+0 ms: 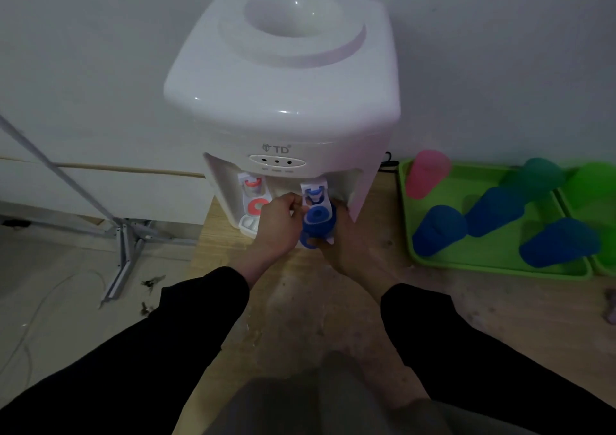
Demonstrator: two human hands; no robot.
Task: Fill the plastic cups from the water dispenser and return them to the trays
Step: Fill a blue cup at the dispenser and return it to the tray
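Writing on the front of the white water dispenser (283, 94) reads "TD" (276, 148), with a small logo mark to its left. Under it is an oval panel (277, 161) with three dark dots, and the tiny labels below them are too blurred to read. The dispenser stands on a wooden table (450, 318) against a pale wall. It has a red tap (253, 184) on one side and a blue tap (315, 194) on the other. The left hand (278, 224) is at the blue tap with its fingers curled onto the tap's front. The right hand (346, 247) is wrapped around a blue cup (306, 239) and holds it directly under the blue tap, close to the spout. I cannot tell if water is running or how full the cup is. Both arms wear black sleeves. To the right of the dispenser a green tray (493, 268) lies on the table and carries a pink cup (426, 174), three blue cups (438, 229) (496, 211) (560, 242) and a teal cup (536, 176). A second green tray (600, 264) touches its right side and is cut off by the frame edge, with a green cup (596, 181) on it. On the floor at the left stands a metal stand (123, 244).
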